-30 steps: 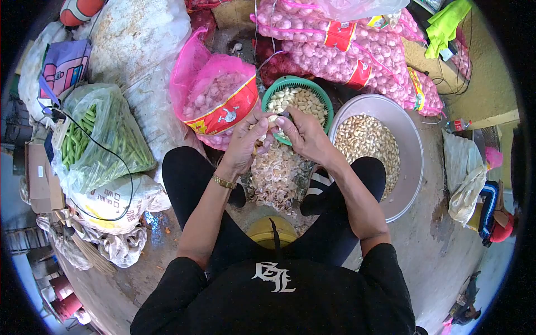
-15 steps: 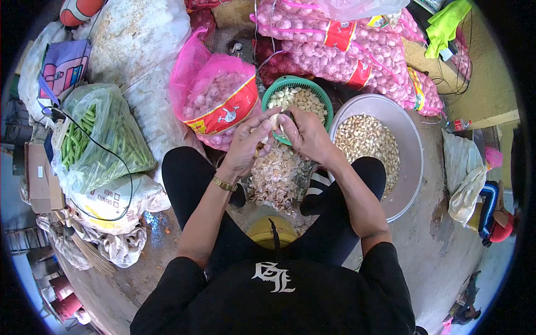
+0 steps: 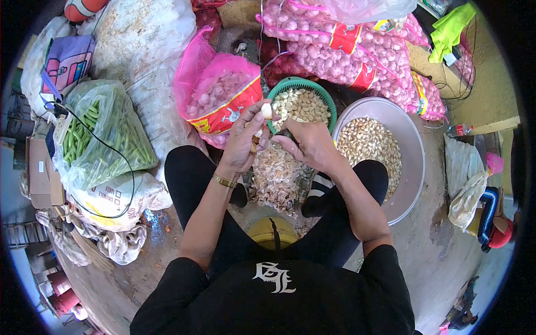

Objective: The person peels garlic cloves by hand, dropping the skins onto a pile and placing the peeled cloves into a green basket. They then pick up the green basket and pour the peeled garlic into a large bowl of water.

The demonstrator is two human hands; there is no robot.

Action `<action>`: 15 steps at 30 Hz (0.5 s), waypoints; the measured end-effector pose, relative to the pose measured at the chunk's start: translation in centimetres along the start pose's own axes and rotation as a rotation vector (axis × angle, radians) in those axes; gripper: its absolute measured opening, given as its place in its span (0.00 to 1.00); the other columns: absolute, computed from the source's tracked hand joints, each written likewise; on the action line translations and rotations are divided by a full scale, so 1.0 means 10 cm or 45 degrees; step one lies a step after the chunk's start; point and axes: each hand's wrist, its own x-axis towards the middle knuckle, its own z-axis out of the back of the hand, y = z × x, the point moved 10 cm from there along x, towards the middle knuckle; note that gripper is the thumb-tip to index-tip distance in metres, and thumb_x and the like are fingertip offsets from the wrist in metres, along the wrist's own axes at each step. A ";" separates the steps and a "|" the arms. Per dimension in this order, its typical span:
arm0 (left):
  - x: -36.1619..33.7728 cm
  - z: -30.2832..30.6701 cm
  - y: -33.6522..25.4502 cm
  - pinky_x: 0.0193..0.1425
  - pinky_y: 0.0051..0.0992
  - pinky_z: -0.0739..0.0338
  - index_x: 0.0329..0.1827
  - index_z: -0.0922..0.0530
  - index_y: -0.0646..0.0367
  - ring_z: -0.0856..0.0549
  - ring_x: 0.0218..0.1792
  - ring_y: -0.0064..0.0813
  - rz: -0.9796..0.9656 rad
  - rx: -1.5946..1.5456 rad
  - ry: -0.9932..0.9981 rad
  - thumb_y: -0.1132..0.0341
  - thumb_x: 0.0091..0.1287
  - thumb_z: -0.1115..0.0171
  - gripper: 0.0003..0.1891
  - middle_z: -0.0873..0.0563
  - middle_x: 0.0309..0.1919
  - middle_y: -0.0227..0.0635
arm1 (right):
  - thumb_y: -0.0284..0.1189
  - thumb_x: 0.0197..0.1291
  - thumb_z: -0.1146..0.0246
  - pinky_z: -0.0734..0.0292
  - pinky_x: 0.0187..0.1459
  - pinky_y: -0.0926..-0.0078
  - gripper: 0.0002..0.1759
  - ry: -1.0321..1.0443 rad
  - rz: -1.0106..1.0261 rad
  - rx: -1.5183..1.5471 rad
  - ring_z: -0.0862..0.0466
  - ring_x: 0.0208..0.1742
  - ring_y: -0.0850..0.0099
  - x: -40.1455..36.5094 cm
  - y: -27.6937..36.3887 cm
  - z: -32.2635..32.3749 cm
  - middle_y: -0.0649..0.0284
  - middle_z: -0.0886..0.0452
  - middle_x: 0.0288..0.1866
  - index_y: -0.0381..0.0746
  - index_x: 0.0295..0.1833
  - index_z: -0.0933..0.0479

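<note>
My left hand (image 3: pixel 244 139) pinches a pale garlic clove (image 3: pixel 267 111) between thumb and fingertips, with the other fingers curled in. My right hand (image 3: pixel 312 144) is closed around a small dark tool (image 3: pixel 285 133), mostly hidden by the fingers; its blade, if any, does not show. Just beyond both hands stands a green plastic basket (image 3: pixel 301 82) with peeled cloves (image 3: pixel 310 103) in it. Beneath them, between my feet, lies a heap of garlic skins (image 3: pixel 276 178). To the right, a large pale basin (image 3: pixel 412 162) holds many brownish unpeeled cloves (image 3: pixel 368 145).
An opened pink mesh bag of garlic (image 3: pixel 215 100) leans near my left knee. Full garlic sacks (image 3: pixel 335 50) are stacked behind the basket. Green beans in a plastic bag (image 3: pixel 109 134) sit at left, crossed by a black cable. Another person (image 3: pixel 497 223) is at far right.
My hands have moved apart. My left hand has lifted the garlic clove slightly up and left, while my right hand has dropped lower with the dark tool.
</note>
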 end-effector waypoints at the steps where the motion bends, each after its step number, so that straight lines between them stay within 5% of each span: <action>1: -0.01 -0.02 -0.03 0.22 0.12 0.33 0.66 0.31 0.58 0.26 0.23 0.11 -0.012 -0.051 0.029 0.62 0.76 0.48 0.18 0.17 0.46 0.37 | 0.43 0.63 0.37 0.25 0.28 0.56 0.18 -0.015 0.011 0.008 0.18 0.28 0.51 -0.01 0.00 0.02 0.51 0.21 0.25 0.39 0.47 0.25; 6: -0.02 0.03 -0.01 0.22 0.12 0.33 0.65 0.31 0.57 0.27 0.22 0.11 -0.026 -0.034 0.005 0.64 0.75 0.46 0.18 0.16 0.45 0.36 | 0.41 0.62 0.35 0.24 0.31 0.61 0.17 -0.134 0.066 0.205 0.16 0.30 0.54 -0.01 0.03 0.15 0.52 0.18 0.29 0.39 0.49 0.24; 8: -0.03 0.05 -0.01 0.22 0.12 0.33 0.65 0.30 0.57 0.27 0.22 0.11 -0.031 -0.025 -0.012 0.64 0.75 0.45 0.18 0.16 0.46 0.36 | 0.39 0.64 0.36 0.24 0.32 0.63 0.16 -0.287 -0.169 0.343 0.16 0.30 0.55 -0.02 -0.17 0.18 0.52 0.17 0.29 0.38 0.48 0.24; 15: -0.05 0.00 -0.02 0.22 0.12 0.34 0.60 0.24 0.58 0.27 0.23 0.09 -0.029 0.130 -0.034 0.67 0.71 0.40 0.15 0.21 0.31 0.24 | 0.38 0.64 0.36 0.25 0.32 0.61 0.17 -0.350 -0.186 0.441 0.17 0.30 0.51 0.04 -0.19 0.18 0.48 0.19 0.29 0.35 0.47 0.25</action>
